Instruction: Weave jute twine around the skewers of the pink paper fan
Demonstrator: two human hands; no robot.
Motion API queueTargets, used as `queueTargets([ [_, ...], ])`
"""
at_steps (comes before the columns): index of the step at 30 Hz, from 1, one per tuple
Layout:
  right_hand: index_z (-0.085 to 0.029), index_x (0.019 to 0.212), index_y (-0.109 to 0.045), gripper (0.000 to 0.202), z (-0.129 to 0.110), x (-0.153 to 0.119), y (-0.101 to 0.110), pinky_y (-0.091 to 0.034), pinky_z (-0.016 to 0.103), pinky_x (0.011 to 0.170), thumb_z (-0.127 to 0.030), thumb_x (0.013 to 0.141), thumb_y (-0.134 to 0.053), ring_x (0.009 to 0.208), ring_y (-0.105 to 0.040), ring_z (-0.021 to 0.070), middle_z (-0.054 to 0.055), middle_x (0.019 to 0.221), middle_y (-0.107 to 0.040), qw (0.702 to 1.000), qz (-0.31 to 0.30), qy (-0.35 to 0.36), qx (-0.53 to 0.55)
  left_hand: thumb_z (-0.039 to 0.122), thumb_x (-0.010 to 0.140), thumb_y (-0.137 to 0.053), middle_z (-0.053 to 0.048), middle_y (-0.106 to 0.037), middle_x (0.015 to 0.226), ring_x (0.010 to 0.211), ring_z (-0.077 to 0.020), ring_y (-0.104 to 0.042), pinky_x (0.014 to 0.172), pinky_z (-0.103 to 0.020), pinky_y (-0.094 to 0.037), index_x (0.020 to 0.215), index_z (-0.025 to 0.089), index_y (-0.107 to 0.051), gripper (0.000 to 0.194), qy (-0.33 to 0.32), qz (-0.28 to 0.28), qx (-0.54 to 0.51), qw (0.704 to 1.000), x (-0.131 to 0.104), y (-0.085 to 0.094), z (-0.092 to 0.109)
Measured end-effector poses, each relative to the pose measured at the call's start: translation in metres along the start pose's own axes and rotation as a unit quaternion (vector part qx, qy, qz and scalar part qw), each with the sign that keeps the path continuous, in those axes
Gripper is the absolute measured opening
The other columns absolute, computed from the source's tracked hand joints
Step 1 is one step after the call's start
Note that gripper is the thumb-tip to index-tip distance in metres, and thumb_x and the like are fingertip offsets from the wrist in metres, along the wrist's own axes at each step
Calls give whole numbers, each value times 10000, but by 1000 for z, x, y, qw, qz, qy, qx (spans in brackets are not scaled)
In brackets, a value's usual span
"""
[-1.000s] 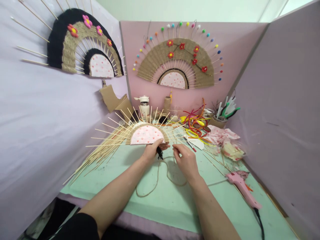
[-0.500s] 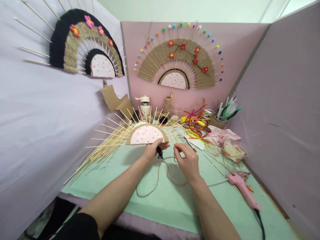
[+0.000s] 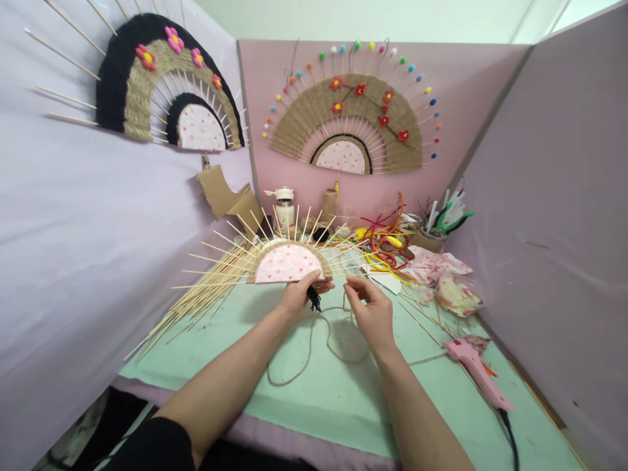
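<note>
My left hand (image 3: 299, 296) grips the lower right corner of a half-round fan (image 3: 288, 263), thumb on its pink-spotted white face. A woven twine band edges the curve, and thin wooden sticks fan outward from it. Black yarn ends (image 3: 314, 299) dangle beside my left fingers. To the right of the fan, my right hand (image 3: 370, 307) is closed in a pinch on a strand of twine (image 3: 310, 347). That twine loops down loosely over the green tabletop below both hands.
Bundled sticks (image 3: 196, 297) lie at left. A pink glue gun (image 3: 478, 369) rests at right, near crumpled spotted fabric (image 3: 439, 261). Behind are a white bottle (image 3: 284, 212), a twine spool (image 3: 329, 204), coloured pipe cleaners (image 3: 387, 245) and a tool pot (image 3: 429, 240). Finished fans (image 3: 348, 108) hang on the walls.
My right hand has shifted slightly right, away from the fan, with the twine. The fan has turned a little in my left hand, its sticks swinging slightly to the right.
</note>
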State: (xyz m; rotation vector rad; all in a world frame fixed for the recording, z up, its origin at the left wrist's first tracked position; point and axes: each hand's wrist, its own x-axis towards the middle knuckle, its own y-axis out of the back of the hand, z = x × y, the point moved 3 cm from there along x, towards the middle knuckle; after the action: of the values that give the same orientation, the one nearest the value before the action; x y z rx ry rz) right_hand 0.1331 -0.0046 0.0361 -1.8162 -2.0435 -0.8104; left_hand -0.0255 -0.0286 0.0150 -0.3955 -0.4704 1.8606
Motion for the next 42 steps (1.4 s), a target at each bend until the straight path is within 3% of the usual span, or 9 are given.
queueTargets([
  [18, -161, 1011, -716, 299, 9, 1, -1, -533, 322, 639, -360, 807, -623, 730, -662, 200, 100, 908, -740, 997, -8, -75, 29, 397, 674, -715, -140, -755, 819, 729, -250, -714, 710, -329, -524, 817, 105, -715, 325, -28, -42, 16, 999, 0, -1, -2],
  [34, -175, 931, -662, 215, 8, 2, -1, -471, 262, 532, -354, 829, -596, 661, -621, 170, 50, 774, -688, 998, 9, -65, 27, 373, 636, -757, -131, -751, 778, 655, -236, -698, 649, -323, -517, 743, 126, -723, 271, -29, -54, -6, 998, -8, -7, 0],
  [42, -182, 949, -666, 177, 5, 0, 0, -478, 274, 573, -296, 850, -575, 617, -604, 153, 32, 752, -691, 997, 33, 12, -70, 380, 629, -760, -133, -752, 772, 686, -246, -704, 683, -328, -515, 755, 131, -719, 281, -14, -53, -12, 998, -7, -7, 0],
])
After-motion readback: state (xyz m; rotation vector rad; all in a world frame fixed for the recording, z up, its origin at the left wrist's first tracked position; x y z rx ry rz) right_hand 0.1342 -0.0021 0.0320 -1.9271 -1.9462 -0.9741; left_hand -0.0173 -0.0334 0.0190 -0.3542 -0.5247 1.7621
